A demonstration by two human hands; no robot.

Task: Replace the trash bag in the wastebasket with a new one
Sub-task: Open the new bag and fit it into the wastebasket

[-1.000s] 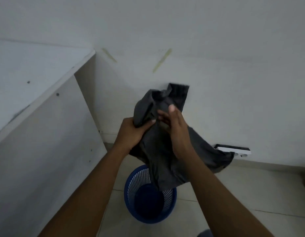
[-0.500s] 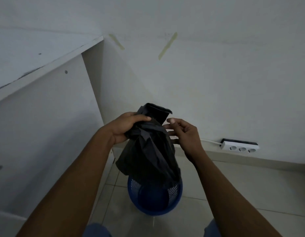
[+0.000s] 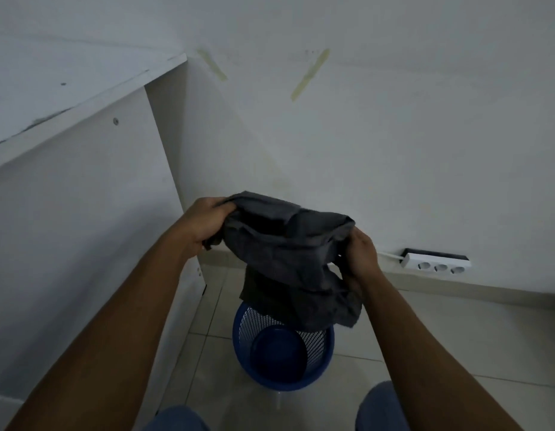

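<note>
A crumpled dark grey plastic trash bag (image 3: 288, 259) hangs over the round blue mesh wastebasket (image 3: 282, 346), its mouth stretched apart. The left hand (image 3: 204, 223) and right hand (image 3: 360, 256) each pinch the bag's rim. A white cabinet panel (image 3: 83, 213) stands close on the left; a white power strip (image 3: 436, 264) sits by the wall on the right. Bare tiled floor (image 3: 441, 331) surrounds the basket.

dark grey trash bag (image 3: 288, 253), blue mesh wastebasket (image 3: 313, 379), white power strip (image 3: 437, 266)
</note>
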